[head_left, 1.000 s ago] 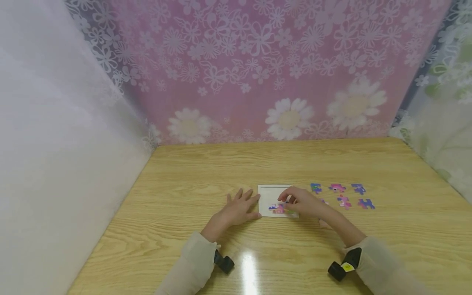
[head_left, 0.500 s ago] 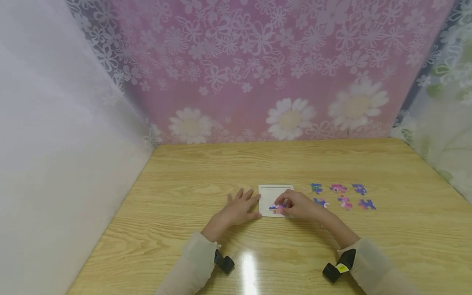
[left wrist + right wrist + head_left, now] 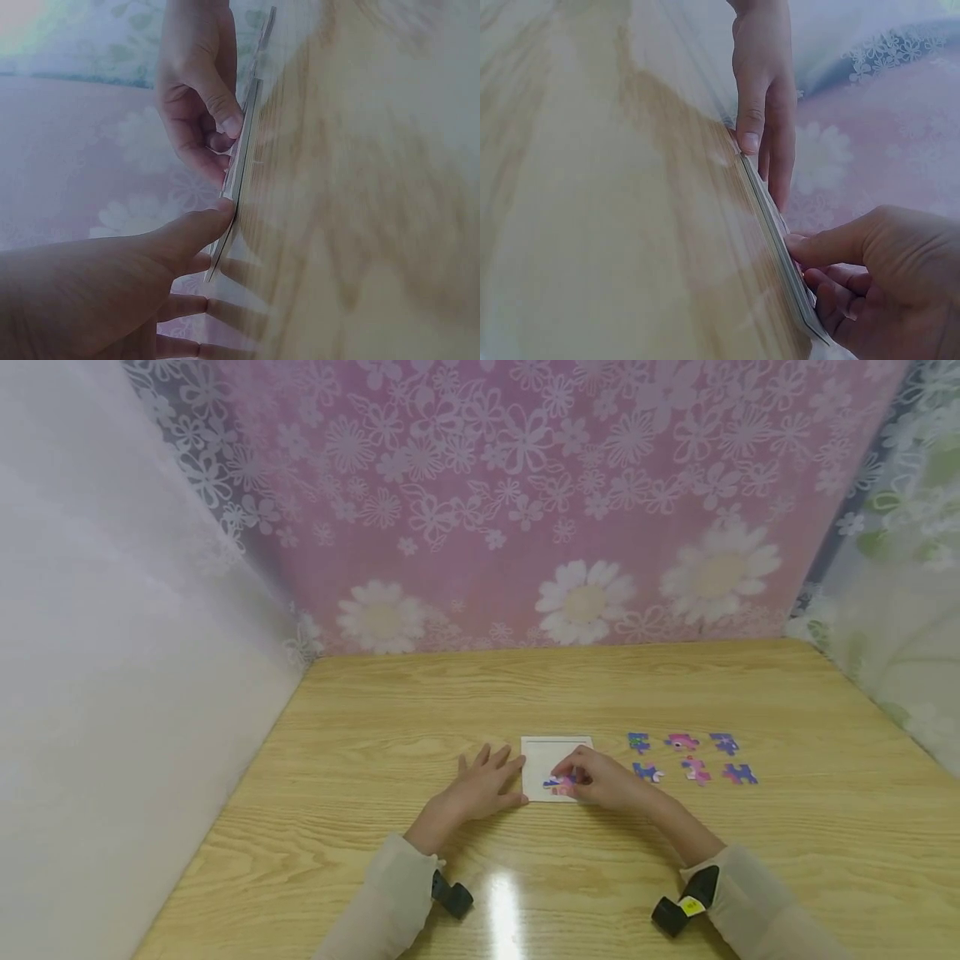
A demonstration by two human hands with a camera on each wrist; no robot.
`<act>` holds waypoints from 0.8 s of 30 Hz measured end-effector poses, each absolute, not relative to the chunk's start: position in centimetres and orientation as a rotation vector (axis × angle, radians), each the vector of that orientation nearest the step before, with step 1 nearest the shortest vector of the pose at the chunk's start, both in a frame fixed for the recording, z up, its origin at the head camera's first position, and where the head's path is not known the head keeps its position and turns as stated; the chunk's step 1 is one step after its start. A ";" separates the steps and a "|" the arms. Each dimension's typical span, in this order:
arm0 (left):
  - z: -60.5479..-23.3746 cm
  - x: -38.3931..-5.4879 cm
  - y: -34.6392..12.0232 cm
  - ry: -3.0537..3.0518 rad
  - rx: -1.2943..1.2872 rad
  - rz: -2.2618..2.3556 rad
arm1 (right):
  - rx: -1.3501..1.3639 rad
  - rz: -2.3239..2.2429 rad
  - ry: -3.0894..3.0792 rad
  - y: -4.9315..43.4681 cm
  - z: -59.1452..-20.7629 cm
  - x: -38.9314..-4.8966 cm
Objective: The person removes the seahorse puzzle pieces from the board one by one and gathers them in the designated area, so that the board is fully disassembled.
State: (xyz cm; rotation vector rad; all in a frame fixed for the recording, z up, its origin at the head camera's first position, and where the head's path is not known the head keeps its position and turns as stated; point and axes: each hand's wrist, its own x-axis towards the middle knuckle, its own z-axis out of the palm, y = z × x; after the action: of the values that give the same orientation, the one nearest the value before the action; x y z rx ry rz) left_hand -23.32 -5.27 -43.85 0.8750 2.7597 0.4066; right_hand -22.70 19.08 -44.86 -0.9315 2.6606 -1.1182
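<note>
A white puzzle tray (image 3: 538,757) lies flat on the table in the head view, with pink and purple jigsaw pieces (image 3: 555,786) along its near side. Over those pieces my right hand (image 3: 609,781) pinches a jigsaw piece between thumb and fingers, mostly hidden by the hand. My left hand (image 3: 482,787) lies with spread fingers at the tray's left edge, thumb and fingertips touching it. From the right wrist, the tray (image 3: 772,232) shows edge-on; the right thumb (image 3: 832,244) is at its top face and other fingers curl beneath the hand.
Right of the tray, several loose jigsaw pieces lie in two rows, among them a pink one with an eye (image 3: 681,742) and a purple one (image 3: 739,774). The wooden table (image 3: 420,702) meets a pink flowered curtain (image 3: 480,568) at the back.
My right hand has moved slightly left and lowered onto the pieces in the tray, uncovering a blue loose piece to the right. The left hand keeps its place at the edge.
</note>
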 end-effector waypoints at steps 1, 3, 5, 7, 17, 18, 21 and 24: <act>-43.8 -23.3 -5.3 2.758 0.874 0.408 | -0.932 -1.120 2.660 19.1 -44.9 -22.7; -43.7 -23.3 -5.3 2.755 0.870 0.413 | -0.934 -1.118 2.666 19.0 -44.9 -22.7; -43.7 -23.2 -5.3 2.758 0.869 0.412 | -0.933 -1.125 2.668 18.9 -44.8 -22.7; -43.7 -23.2 -5.2 2.760 0.869 0.411 | -0.936 -1.127 2.675 18.9 -44.8 -22.7; -43.7 -23.3 -5.2 2.761 0.870 0.417 | -0.938 -1.122 2.696 18.8 -44.7 -22.6; -43.7 -23.3 -5.2 2.761 0.871 0.419 | -0.939 -1.120 2.699 18.8 -44.7 -22.6; -43.8 -23.3 -5.2 2.762 0.875 0.420 | -0.947 -1.114 2.705 18.7 -44.6 -22.5; -43.8 -23.3 -5.2 2.765 0.877 0.422 | -0.930 -1.125 2.695 18.6 -44.5 -22.4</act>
State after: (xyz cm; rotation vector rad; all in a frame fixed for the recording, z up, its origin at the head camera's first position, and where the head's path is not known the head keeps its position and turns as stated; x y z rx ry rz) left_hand -23.29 -5.22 -43.78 0.8771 2.7646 0.4219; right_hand -22.41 18.58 -44.47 -0.9304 2.6949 -1.1251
